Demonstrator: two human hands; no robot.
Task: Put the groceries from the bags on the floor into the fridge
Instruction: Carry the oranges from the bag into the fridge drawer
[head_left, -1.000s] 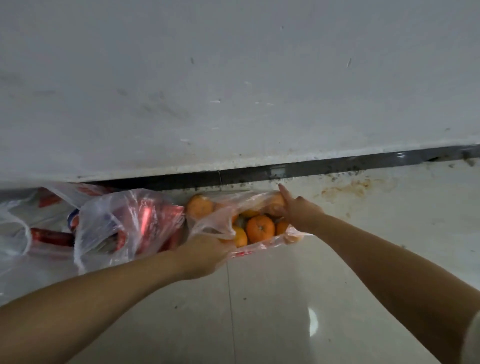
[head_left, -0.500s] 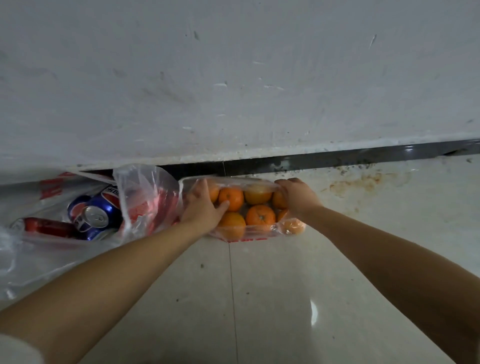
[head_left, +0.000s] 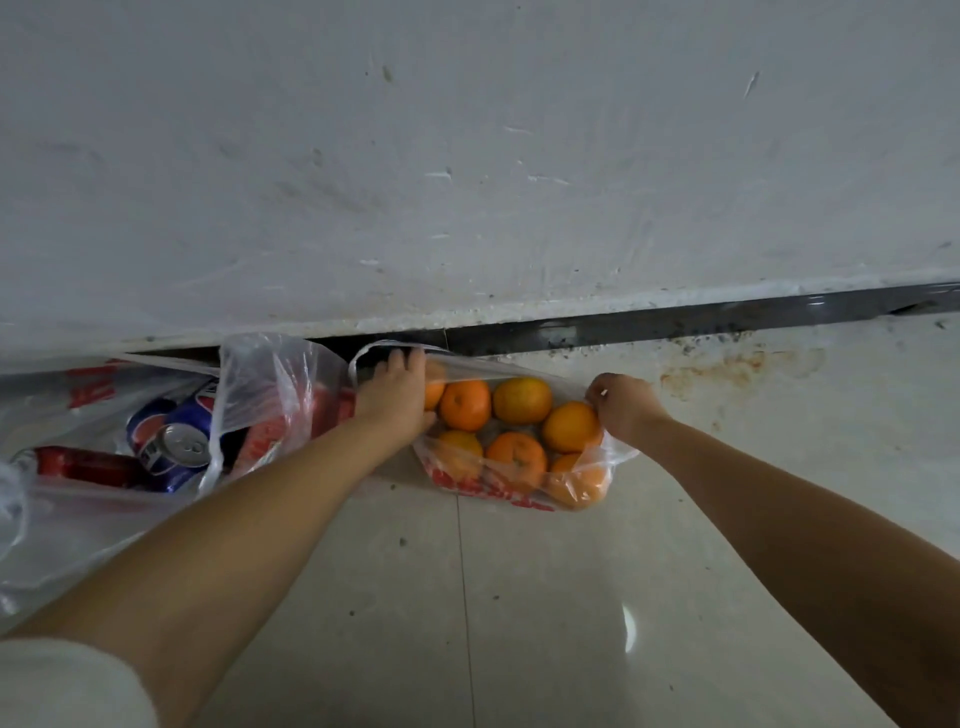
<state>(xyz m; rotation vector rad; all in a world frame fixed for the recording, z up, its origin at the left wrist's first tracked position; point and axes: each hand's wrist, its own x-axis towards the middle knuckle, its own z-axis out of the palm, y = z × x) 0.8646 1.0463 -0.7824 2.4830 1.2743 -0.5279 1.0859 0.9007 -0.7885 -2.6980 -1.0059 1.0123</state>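
A clear plastic bag (head_left: 621, 457) with red print lies on the floor against the wall, its mouth spread wide. Several oranges (head_left: 522, 400) lie inside it. My left hand (head_left: 397, 397) reaches into the bag's left side, fingers stretched toward the far rim beside an orange. My right hand (head_left: 621, 408) pinches the bag's right rim and holds it up. A second clear bag (head_left: 260, 384) to the left holds a blue drink can (head_left: 174, 441) lying on its side, a red can (head_left: 85, 465) and red packets.
A scuffed white wall (head_left: 467, 156) fills the upper half, with a dark baseboard (head_left: 675, 325) along its foot. Pale glossy floor tiles (head_left: 519, 623) spread below, with a rusty stain (head_left: 727, 366) at the right.
My left hand has moved from the bag's near rim to inside the mouth, and the bag now gapes wider. The view has shifted, showing more of the cans on the left.
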